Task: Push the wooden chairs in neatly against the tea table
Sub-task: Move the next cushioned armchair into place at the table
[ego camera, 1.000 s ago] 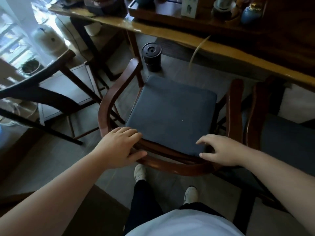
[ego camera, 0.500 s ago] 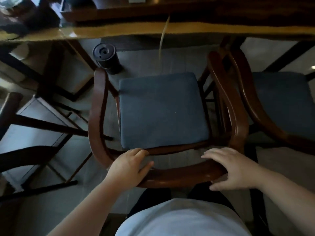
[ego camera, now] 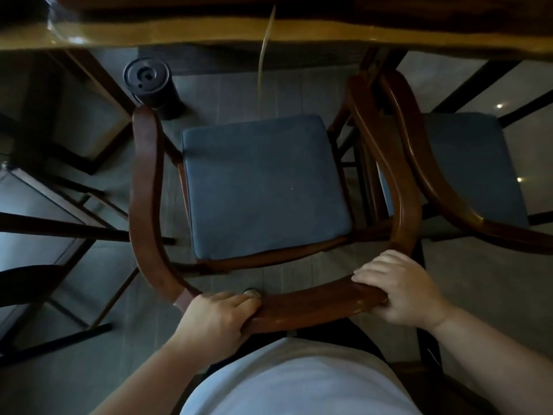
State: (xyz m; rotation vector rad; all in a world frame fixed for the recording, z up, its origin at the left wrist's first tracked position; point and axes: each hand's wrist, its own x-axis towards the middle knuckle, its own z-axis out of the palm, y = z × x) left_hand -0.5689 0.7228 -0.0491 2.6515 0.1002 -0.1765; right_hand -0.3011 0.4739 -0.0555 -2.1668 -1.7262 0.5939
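Note:
A wooden chair (ego camera: 146, 181) with a curved brown back rail and a blue seat cushion (ego camera: 263, 187) stands right below me, facing the tea table (ego camera: 191, 34). My left hand (ego camera: 215, 319) grips the back rail at its left part. My right hand (ego camera: 401, 292) grips the same rail at its right end. The tips of the chair's arms lie close to the table's yellow-brown front edge. A second wooden chair (ego camera: 425, 163) with a blue cushion stands touching it on the right.
A black cylindrical bin (ego camera: 151, 85) stands on the floor by the table leg, just beyond the chair's left arm. Dark chair frames (ego camera: 59, 232) crowd the left side. A thin pale tube (ego camera: 264, 46) hangs from the table edge. My white shirt fills the bottom.
The chair has come in closer to the table and squared up beside the right chair. Both hands have closed around the back rail. My view has tipped further down.

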